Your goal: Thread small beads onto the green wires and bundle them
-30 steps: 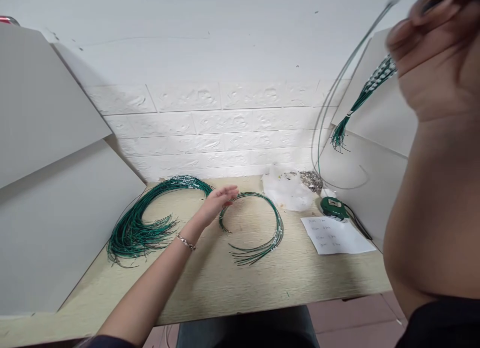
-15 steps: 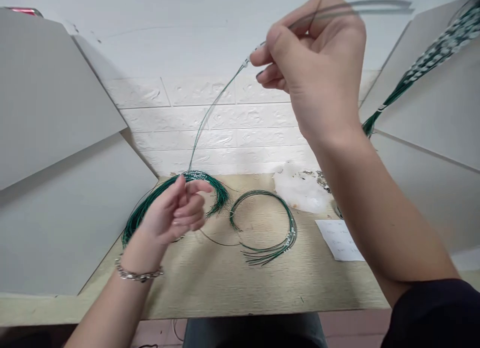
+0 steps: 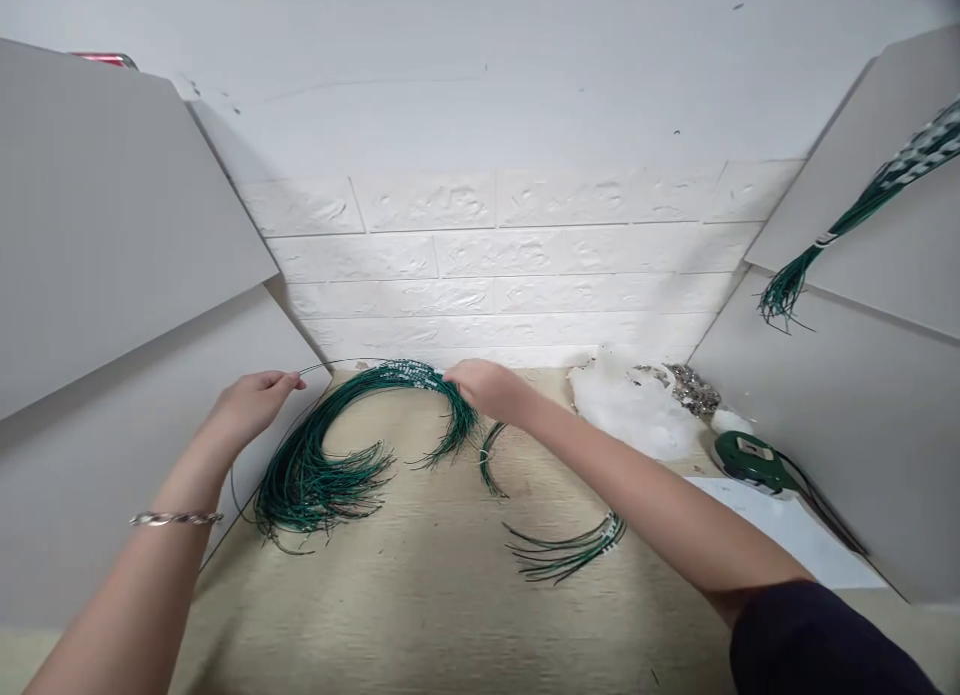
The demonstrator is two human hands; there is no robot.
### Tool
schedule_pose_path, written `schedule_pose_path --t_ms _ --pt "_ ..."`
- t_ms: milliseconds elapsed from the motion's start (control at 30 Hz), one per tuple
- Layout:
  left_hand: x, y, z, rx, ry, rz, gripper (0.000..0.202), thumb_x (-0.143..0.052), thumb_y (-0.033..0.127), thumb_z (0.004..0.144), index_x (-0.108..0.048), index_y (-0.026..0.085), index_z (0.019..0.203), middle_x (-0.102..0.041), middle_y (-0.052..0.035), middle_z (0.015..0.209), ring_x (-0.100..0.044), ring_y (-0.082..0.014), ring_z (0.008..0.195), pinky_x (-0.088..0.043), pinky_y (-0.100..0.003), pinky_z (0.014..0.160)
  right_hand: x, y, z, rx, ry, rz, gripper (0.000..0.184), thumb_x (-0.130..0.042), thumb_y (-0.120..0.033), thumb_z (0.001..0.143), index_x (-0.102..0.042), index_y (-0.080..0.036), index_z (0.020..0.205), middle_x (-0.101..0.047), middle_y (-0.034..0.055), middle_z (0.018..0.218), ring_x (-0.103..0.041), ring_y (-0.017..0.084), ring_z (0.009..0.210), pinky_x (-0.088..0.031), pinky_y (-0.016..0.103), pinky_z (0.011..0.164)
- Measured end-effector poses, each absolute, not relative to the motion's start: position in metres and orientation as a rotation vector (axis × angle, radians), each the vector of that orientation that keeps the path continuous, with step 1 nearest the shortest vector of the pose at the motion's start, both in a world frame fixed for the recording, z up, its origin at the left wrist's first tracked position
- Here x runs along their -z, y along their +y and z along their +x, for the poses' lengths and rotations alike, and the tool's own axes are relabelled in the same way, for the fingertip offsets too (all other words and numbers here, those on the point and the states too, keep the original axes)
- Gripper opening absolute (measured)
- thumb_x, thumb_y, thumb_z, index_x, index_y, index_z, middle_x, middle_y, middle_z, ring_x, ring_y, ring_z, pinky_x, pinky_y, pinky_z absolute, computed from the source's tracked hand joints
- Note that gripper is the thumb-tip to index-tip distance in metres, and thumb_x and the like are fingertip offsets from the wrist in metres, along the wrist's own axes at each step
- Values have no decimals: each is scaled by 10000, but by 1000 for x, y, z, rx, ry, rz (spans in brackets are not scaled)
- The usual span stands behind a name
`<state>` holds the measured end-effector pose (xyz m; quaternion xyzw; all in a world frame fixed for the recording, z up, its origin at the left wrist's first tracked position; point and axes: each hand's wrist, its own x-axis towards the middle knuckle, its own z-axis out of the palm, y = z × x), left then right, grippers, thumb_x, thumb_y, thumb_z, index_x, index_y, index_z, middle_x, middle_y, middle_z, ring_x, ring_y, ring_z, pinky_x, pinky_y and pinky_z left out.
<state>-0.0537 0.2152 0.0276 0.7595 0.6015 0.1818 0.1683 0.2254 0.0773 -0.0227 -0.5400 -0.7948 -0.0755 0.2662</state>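
Note:
My left hand (image 3: 259,405), with a bracelet at the wrist, pinches a thin dark green wire (image 3: 341,361) to the left of the large bundle. This wire arcs over the top of a curved bundle of green wires (image 3: 292,475) with white pieces along its upper part. At the bundle's upper right end, my right hand (image 3: 487,387) has its fingers closed by the white pieces, on the same wire as far as I can see. A smaller coil of green wires (image 3: 566,557), also with white pieces, lies partly behind my right forearm.
Against the right panel hangs a tied bundle of green wires (image 3: 847,220). A white fluffy lump (image 3: 630,405), small metallic bits (image 3: 694,388), a green tape measure (image 3: 754,460) and a paper sheet (image 3: 795,535) lie at the right. Grey panels (image 3: 127,245) and a white brick-pattern wall (image 3: 465,245) enclose the table.
My right hand has come down from high up, laying the wire with white pieces onto the large bundle. My left hand has moved left and now pinches the wire. The view has shifted.

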Motion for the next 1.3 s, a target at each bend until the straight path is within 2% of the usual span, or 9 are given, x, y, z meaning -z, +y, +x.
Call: schedule_pose_path --t_ms 100,267,433,533,600,700,867,1033,1300 --pt "-8 239 -49 -542 1711 2322 291 -402 319 786 -629 164 880 -628 -105 1031 -528 -303 1009 -389 -363 822 44 107 213 247 -2271 -1556 257 -367 -47 812 -577 -109 947 -609 104 936 -544 178 899 -422 304 824" --pt "25 265 -48 -417 1558 2540 345 -362 245 803 -578 101 1029 -615 -155 1066 -558 -290 995 -401 -346 825 66 144 213 271 -2171 -1573 292 -359 -33 822 -591 -70 996 -611 131 998 -545 178 948 -409 302 881" --pt "34 265 -40 -253 1625 2726 416 -314 306 841 -511 125 1159 -597 -179 1041 -564 -282 949 -415 -356 790 82 165 217 294 -2010 -1475 309 -366 -59 838 -573 -54 1067 -600 141 1066 -536 167 1004 -406 299 921" --pt "30 254 -20 -379 1672 3006 410 -335 331 846 -495 194 1197 -506 -164 1168 -497 -300 1029 -407 -392 800 86 171 219 355 -1970 -1419 307 -370 -73 841 -579 -71 1066 -608 132 1058 -543 168 992 -421 312 912" --pt "29 247 1 -507 1523 3184 384 -316 335 865 -524 231 1170 -490 -133 1187 -484 -277 1033 -404 -379 809 87 172 220 392 -1956 -1389 303 -370 -83 845 -584 -76 1059 -612 128 1051 -549 169 982 -428 312 908" --pt "30 240 37 -555 1170 3269 368 -310 341 882 -535 244 1157 -566 -86 1007 -533 -194 890 -421 -288 744 85 170 220 427 -1948 -1365 305 -357 -121 862 -579 -91 1069 -613 120 1044 -549 167 977 -436 309 896" --pt "38 240 76 -641 886 3232 323 -349 330 877 -617 197 1000 -592 -70 898 -546 -174 843 -423 -254 671 83 168 216 435 -1918 -1359 325 -327 -170 884 -571 -111 1090 -615 110 1029 -552 159 967 -444 295 878" --pt "40 243 79 -857 799 3064 287 -410 302 856 -599 197 1045 -614 -49 923 -555 -157 882 -425 -235 718 79 167 216 470 -1914 -1364 330 -329 -173 886 -576 -108 1095 -611 98 1053 -541 148 994 -416 271 902" --pt "39 247 73 -596 946 3181 325 -336 346 878 -614 227 998 -590 -41 930 -552 -168 857 -391 -242 599 77 151 221 599 -2020 -1478 330 -325 -230 907 -571 -178 1122 -630 40 1048 -546 150 826 -411 293 766"
